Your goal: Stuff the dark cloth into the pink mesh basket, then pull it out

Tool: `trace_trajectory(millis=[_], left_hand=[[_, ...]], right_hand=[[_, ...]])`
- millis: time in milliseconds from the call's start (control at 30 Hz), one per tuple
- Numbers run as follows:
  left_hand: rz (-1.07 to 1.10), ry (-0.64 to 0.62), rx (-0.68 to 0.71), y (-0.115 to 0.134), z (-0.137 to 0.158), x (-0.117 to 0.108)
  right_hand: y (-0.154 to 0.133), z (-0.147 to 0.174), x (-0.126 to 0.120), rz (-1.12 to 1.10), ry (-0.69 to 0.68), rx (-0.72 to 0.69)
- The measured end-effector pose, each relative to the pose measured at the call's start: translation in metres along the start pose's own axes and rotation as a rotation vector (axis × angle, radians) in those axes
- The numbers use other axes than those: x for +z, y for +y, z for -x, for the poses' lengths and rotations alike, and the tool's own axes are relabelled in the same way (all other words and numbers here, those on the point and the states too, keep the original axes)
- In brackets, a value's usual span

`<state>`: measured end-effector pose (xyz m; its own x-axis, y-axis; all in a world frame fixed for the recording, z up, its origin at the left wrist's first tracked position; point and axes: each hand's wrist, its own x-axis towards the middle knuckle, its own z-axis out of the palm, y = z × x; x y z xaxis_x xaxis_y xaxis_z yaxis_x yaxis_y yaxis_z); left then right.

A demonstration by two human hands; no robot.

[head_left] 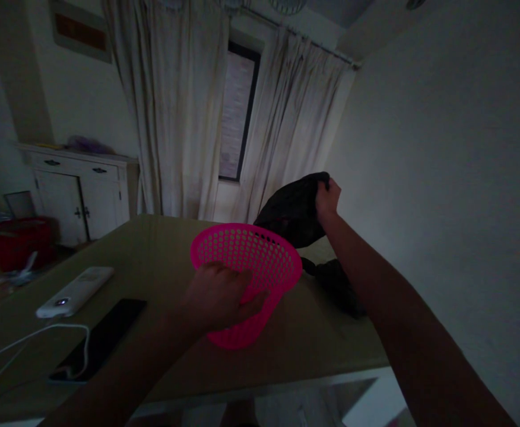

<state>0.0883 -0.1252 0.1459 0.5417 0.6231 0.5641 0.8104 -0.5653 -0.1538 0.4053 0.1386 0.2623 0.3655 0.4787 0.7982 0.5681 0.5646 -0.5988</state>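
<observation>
head view: the left hand (224, 296) grips the pink basket (260, 261) on the table (153, 249). the right hand (327, 198) clutches a black cloth (293, 207) above it

Left hand (219, 296) hides basket (260, 261) near wall; dark cloth (293, 207) detail indistinct.

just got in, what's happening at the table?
A person stands at a table in a dim room. The left hand grips the side of a pink perforated basket, holding it tilted with its opening facing away. The right hand holds a dark cloth raised just behind the basket's rim; more dark fabric lies on the table beside it. A white power bank and a cabled phone sit to the left.
</observation>
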Motion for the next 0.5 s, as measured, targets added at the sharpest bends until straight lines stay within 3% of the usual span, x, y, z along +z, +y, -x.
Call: trace_trajectory(millis=[133, 233, 367, 500], left_hand=[[0.018, -0.023, 0.004, 0.001, 0.000, -0.001], [0.116, 0.066, 0.040, 0.001, 0.002, -0.001], [0.370, 0.373, -0.013, -0.008, 0.001, 0.001], [0.342, 0.770, -0.210, -0.041, -0.004, 0.002]], right_hand=[[-0.054, -0.046, -0.008, -0.307, 0.000, -0.153], [-0.089, -0.054, -0.025, -0.441, -0.029, -0.210], [-0.111, -0.032, -0.049, -0.451, -0.023, -0.257], [-0.103, 0.000, -0.063, -0.395, -0.002, -0.224]])
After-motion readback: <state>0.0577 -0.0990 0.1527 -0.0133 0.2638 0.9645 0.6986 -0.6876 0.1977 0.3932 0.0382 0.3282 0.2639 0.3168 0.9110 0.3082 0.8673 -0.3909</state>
